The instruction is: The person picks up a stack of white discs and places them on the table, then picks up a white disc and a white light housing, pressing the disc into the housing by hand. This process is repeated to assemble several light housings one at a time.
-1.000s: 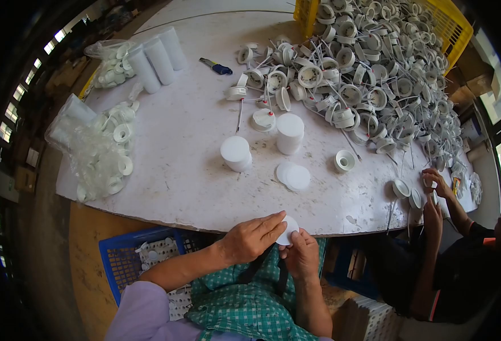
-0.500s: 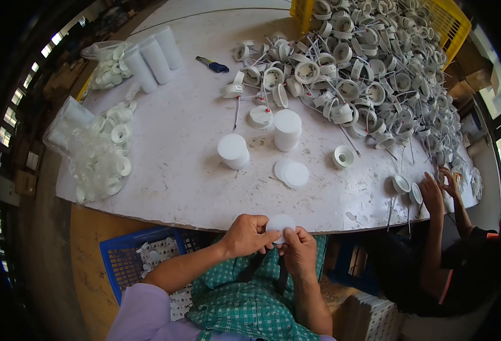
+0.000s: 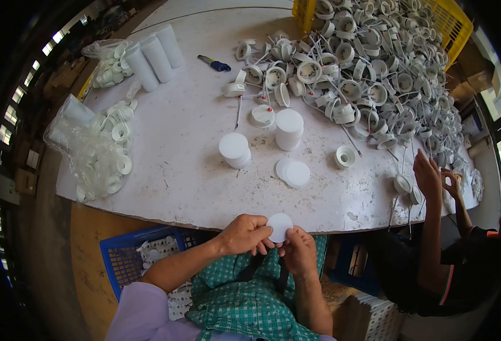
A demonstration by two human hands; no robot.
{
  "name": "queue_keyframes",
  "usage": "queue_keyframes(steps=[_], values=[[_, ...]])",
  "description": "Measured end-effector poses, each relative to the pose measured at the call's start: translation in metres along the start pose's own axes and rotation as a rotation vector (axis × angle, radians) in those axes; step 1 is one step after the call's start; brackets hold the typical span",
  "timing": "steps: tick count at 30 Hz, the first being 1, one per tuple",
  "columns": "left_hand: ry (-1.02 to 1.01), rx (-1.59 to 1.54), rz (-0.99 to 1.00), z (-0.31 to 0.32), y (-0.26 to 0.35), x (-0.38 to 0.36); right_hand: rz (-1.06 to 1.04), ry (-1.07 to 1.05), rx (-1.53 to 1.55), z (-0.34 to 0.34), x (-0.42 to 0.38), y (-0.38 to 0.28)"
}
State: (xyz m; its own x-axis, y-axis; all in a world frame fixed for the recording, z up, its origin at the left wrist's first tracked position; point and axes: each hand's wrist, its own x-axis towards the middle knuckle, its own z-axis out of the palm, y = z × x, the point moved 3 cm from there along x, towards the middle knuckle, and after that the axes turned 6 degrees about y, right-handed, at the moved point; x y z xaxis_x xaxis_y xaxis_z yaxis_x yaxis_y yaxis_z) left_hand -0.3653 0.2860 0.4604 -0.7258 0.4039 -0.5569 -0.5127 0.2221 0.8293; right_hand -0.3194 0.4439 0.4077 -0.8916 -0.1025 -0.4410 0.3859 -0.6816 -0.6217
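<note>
A round white disc (image 3: 280, 227) is held up at the table's front edge, pinched from both sides. My left hand (image 3: 246, 234) grips its left rim between thumb and fingers. On the right rim, my right hand (image 3: 299, 249) pinches it in the same way. Just beyond lie a few loose white discs (image 3: 295, 174), overlapping flat on the table. Behind them stand two stacks of white discs, a left stack (image 3: 234, 150) and a right stack (image 3: 289, 129). A white ring-shaped housing (image 3: 345, 157) sits to the right.
A large heap of white wired housings (image 3: 370, 79) spreads from a yellow crate (image 3: 452, 28). Bagged white rings (image 3: 105, 150) and wrapped disc rolls (image 3: 157, 59) are at left, a utility knife (image 3: 214, 63) behind. A co-worker's hands (image 3: 429, 176) work at right. A blue crate (image 3: 120, 258) stands below.
The disc in my hands has turned to face the camera more fully, and my fingers have shifted slightly on its rim. The co-worker's nearer hand has risen.
</note>
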Motion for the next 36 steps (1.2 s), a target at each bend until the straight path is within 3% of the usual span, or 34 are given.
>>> queue_keyframes(steps=[6, 10, 15, 16, 18, 25, 27, 29, 31, 35, 36], values=[[0.021, 0.193, 0.074, 0.000, 0.002, 0.002, -0.147, 0.113, -0.231, 0.004, -0.004, -0.006], [-0.005, 0.150, 0.210, -0.006, 0.004, 0.002, -0.299, 0.029, -0.442, 0.009, 0.001, -0.027], [0.212, 0.203, 0.342, -0.020, 0.005, 0.002, -1.192, 0.211, -1.145, 0.024, 0.031, -0.076], [0.218, 0.202, 0.347, -0.022, 0.007, 0.000, -1.197, 0.205, -1.144, 0.024, 0.042, -0.080], [0.219, 0.297, 0.359, -0.027, 0.010, -0.006, -1.435, 0.222, -1.454, 0.029, 0.059, -0.082], [0.357, 0.309, 0.524, -0.051, 0.010, -0.015, -1.435, 0.183, -1.670, 0.037, 0.069, -0.074], [0.603, 0.332, 0.707, -0.065, 0.022, -0.019, -1.404, 0.171, -1.733, 0.039, 0.069, -0.072], [0.701, 0.346, 0.727, -0.080, 0.035, -0.019, -1.368, 0.146, -1.729, 0.042, 0.065, -0.074], [0.938, 0.546, 0.868, -0.096, 0.048, -0.016, -1.334, 0.122, -1.728, 0.043, 0.062, -0.072], [0.983, 0.704, 0.689, -0.113, 0.058, 0.015, -1.294, 0.176, -1.521, 0.040, 0.052, -0.067], [0.914, 0.723, 0.595, -0.116, 0.059, 0.024, -1.285, 0.167, -1.463, 0.041, 0.048, -0.066]])
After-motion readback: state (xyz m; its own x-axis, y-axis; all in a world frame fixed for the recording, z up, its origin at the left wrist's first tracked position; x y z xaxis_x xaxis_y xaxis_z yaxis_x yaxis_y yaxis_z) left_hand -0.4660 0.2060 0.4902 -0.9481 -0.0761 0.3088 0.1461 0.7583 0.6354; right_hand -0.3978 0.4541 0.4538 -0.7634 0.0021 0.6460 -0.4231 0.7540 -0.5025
